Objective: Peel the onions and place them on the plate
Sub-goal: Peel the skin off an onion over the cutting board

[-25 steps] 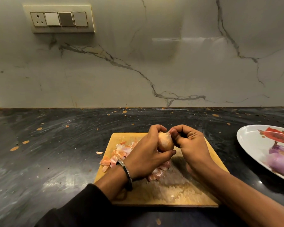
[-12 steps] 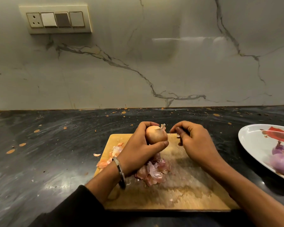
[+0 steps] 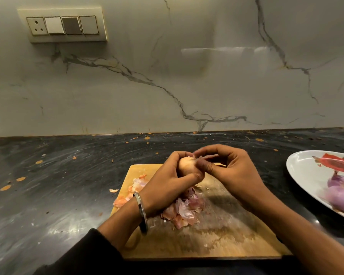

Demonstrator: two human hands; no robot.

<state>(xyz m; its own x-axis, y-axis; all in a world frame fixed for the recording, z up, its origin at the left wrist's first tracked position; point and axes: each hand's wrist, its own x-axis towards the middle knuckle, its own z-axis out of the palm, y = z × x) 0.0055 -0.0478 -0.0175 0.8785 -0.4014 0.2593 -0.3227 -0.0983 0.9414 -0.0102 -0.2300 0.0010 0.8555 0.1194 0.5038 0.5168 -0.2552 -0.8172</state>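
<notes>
A small onion (image 3: 185, 165) with tan skin is gripped in my left hand (image 3: 167, 185) above the far part of the wooden cutting board (image 3: 216, 241). My right hand (image 3: 230, 171) meets it from the right, its blurred fingertips pinching at the skin on the onion's top. A heap of pink and orange peels (image 3: 183, 209) lies on the board under my left hand. At the right edge stands a white plate (image 3: 302, 167) with a red pattern, holding two peeled purple onions (image 3: 340, 193).
The board lies on a dark stone counter (image 3: 58, 185) speckled with small peel bits. A marble wall rises behind it, with a switch panel (image 3: 64, 24) at the upper left. One loose peel scrap (image 3: 114, 190) lies just left of the board.
My right hand, apart from the onion half a second ago, has come back to it and now pinches at its top. My left hand still holds the onion above the board.
</notes>
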